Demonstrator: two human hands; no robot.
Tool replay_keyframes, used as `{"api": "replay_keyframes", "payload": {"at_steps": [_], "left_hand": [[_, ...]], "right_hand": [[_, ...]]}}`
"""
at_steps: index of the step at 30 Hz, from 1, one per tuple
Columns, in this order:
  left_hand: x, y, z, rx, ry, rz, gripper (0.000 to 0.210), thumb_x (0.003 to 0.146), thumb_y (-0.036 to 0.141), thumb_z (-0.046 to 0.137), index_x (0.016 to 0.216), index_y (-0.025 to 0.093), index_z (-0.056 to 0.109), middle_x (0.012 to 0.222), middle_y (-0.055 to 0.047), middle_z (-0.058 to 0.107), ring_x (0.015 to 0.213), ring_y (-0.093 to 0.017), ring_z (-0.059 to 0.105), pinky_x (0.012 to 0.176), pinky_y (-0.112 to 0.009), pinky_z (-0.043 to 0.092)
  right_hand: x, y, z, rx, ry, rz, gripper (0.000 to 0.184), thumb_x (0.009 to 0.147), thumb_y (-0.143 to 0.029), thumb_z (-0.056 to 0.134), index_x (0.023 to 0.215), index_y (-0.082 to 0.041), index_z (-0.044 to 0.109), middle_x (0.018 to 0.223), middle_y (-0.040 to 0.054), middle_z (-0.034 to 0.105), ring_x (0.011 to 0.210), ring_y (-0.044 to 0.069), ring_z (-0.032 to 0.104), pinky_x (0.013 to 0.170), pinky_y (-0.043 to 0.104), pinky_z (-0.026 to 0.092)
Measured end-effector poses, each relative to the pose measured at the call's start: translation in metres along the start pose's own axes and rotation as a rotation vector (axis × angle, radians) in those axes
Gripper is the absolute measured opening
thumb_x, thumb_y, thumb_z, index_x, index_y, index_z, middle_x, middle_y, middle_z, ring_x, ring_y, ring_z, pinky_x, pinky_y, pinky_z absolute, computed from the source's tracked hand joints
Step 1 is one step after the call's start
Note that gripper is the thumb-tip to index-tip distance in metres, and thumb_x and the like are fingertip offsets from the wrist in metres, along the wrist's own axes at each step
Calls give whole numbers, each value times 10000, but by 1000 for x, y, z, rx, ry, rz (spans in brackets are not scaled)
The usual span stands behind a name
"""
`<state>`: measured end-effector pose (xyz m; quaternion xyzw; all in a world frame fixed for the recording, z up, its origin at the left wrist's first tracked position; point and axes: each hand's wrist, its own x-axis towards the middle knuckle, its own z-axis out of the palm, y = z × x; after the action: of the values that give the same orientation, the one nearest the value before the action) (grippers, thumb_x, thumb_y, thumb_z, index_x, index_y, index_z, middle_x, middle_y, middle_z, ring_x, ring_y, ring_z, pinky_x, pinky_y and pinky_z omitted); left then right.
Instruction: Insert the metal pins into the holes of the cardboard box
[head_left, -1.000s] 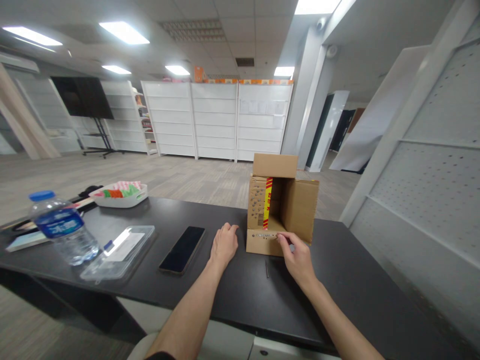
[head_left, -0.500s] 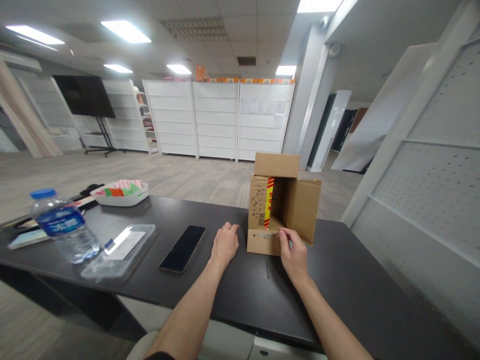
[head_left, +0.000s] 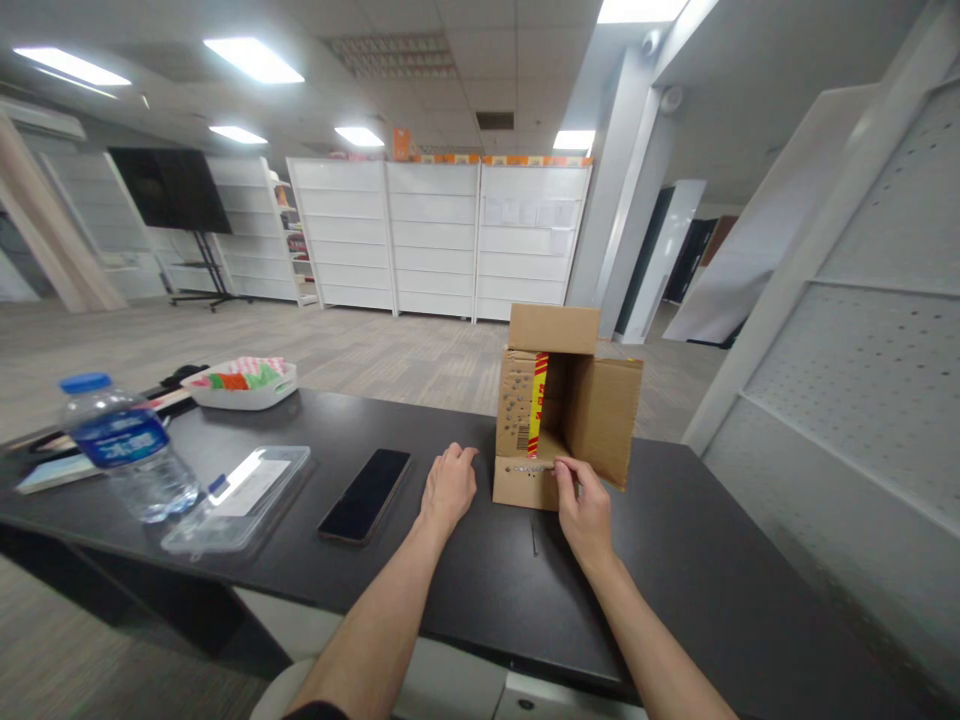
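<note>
A cardboard box (head_left: 521, 405) stands on the dark table with its opening toward me and its flaps spread. Several small shiny bits, like screw heads, form a row along the lower flap (head_left: 525, 489). My right hand (head_left: 585, 500) pinches thumb and forefinger together at the right of this row; whatever is between the fingertips is too small to make out. Left of the box, my left hand (head_left: 450, 485) rests on the table, loosely bent, thumb apart, with nothing visible in it. A thin metal nail or screw (head_left: 535, 537) lies in front of the box.
Left of my hands lie a black phone (head_left: 366, 495) and a clear plastic case (head_left: 262, 500). Beyond them are a water bottle (head_left: 127, 450) and a white basket (head_left: 247, 397) with colourful contents. A perforated panel (head_left: 862, 400) rises beyond the table's right edge.
The view has shifted very slightly. Both hands keep their places, with the right fingers still pinched at the lower flap.
</note>
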<state>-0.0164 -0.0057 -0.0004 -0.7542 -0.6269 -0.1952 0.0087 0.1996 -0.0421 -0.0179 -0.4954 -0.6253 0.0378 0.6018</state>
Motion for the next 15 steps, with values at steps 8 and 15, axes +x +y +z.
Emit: {"api": "replay_keyframes", "payload": {"at_steps": [8,15], "left_hand": [[-1,1,-3,-8,-8,-11,392,937,130,390,1245,231,610,1075,-74,600,989,-183,618,904,-296,445],[-1,0,0,-12,5,-6,390,936,131,393,1240,229,616,1072,-70,601,988,-185,618,903,-300,444]], "right_hand": [[-1,2,2,22,-19,-1,252,990,-376,481,994,-193,655,940,79,699,890,229,652,829,368,499],[0,3,2,9,-5,9,258,987,-378,485,990,-190,661,943,78,702,893,226,652,839,369,495]]}}
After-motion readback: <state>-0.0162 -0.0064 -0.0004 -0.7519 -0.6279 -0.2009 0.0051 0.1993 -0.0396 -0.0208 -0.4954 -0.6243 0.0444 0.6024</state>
